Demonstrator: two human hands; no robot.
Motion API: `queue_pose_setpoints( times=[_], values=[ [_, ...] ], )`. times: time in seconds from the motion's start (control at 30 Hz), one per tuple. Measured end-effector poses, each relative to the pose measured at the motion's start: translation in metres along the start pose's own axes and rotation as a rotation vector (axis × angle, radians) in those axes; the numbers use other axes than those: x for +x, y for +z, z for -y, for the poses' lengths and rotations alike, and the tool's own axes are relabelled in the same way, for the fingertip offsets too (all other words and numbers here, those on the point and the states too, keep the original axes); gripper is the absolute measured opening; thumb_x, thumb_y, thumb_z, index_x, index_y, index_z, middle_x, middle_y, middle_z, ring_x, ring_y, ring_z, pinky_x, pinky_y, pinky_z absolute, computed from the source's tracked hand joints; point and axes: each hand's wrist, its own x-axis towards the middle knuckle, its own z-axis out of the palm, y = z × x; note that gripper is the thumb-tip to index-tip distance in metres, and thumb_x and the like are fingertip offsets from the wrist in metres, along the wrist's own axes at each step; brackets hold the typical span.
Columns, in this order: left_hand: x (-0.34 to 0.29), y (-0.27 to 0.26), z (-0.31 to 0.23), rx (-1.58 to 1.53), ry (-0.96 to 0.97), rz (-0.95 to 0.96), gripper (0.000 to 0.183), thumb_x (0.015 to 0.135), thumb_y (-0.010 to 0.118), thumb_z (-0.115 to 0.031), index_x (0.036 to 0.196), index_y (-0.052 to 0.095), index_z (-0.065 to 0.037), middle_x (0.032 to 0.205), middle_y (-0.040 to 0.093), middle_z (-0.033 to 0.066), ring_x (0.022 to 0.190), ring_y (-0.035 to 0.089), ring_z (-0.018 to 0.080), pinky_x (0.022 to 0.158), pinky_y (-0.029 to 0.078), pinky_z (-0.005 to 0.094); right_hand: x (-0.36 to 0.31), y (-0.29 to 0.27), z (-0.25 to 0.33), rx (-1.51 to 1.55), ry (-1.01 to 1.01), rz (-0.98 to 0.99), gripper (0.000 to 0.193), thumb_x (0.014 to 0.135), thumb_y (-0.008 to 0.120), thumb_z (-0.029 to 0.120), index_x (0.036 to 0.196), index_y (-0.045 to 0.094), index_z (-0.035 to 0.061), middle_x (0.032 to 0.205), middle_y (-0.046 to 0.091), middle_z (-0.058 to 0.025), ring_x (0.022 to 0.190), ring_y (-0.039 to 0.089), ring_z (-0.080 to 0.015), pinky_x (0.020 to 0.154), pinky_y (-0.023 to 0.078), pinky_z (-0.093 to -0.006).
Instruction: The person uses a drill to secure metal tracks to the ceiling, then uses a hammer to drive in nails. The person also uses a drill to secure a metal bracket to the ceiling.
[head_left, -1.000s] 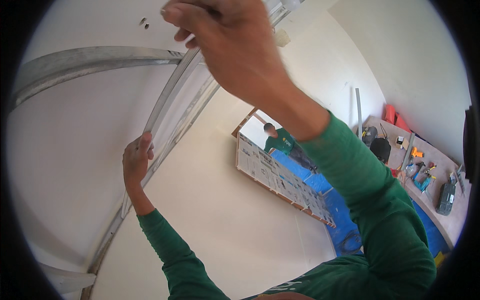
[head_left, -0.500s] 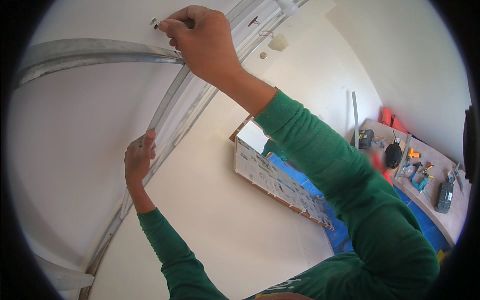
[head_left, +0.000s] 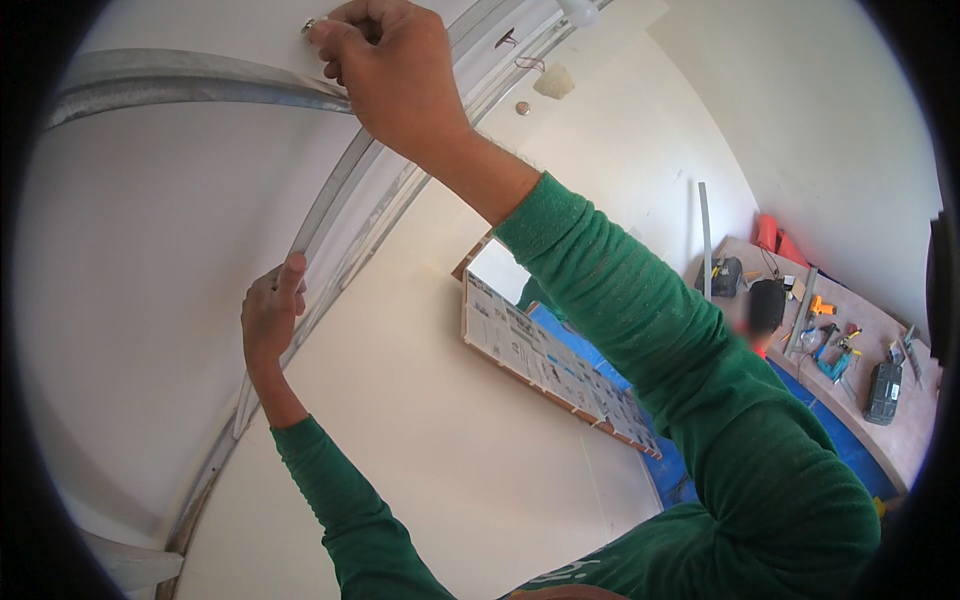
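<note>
Open stretch along diagonal metal strip (head_left: 330,195) between left hand (head_left: 272,315) and right hand (head_left: 400,85). Bare white surface (head_left: 150,260) left of left hand: room to pass sideways. Upward there, curved metal channel (head_left: 190,80) bars way, running toward right hand. Free air between both green sleeves (head_left: 640,290). White bulb (head_left: 578,10) obstructs beyond right hand; co-worker's head (head_left: 767,305) partly blocks desk (head_left: 868,320).

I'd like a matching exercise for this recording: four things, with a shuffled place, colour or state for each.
Things:
1. Left hand
2. Right hand
3. Orange tool
4. Sleeves

Matches:
A. On the table
B. Green
C. Holding the metal channel
D. Fingertips up at the pale ceiling

Pairs: 1-C, 2-D, 3-A, 4-B
</note>
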Motion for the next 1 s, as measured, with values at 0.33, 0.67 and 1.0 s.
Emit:
queue_pose_setpoints(
  times=[0.33,0.67,1.0],
  values=[
    [-0.002,0.000,-0.002,-0.002,-0.021,-0.012,0.092,0.090,0.038,-0.100,0.072,0.058,-0.012,0.061,0.047,-0.0004,0.062,0.049,0.0157,0.066,0.041,0.0351,0.002,0.009,0.014,0.138,0.146,-0.048,0.016,0.092,0.078,0.007,0.091,0.071,-0.0077,0.077,0.073,-0.0175,0.066,0.070,-0.0215,0.063,0.057,-0.0358],
    [-0.002,0.001,-0.003,0.003,-0.045,-0.002,0.091,0.089,0.042,-0.099,0.072,0.056,-0.011,0.061,0.047,-0.0001,0.061,0.048,0.0154,0.064,0.040,0.0343,0.000,0.008,0.010,0.214,0.075,0.011,0.013,0.093,0.075,0.001,0.095,0.072,-0.0112,0.079,0.075,-0.0181,0.070,0.073,-0.0203,0.066,0.059,-0.0343],
    [-0.001,0.000,-0.002,-0.015,-0.007,0.019,0.091,0.090,0.041,-0.099,0.071,0.056,-0.011,0.061,0.046,-0.0006,0.061,0.049,0.0150,0.065,0.041,0.0348,0.002,0.004,-0.006,0.068,0.071,-0.019,0.012,0.096,0.073,0.005,0.094,0.078,-0.0067,0.080,0.077,-0.0145,0.072,0.070,-0.0187,0.069,0.057,-0.0331]
  ],
)
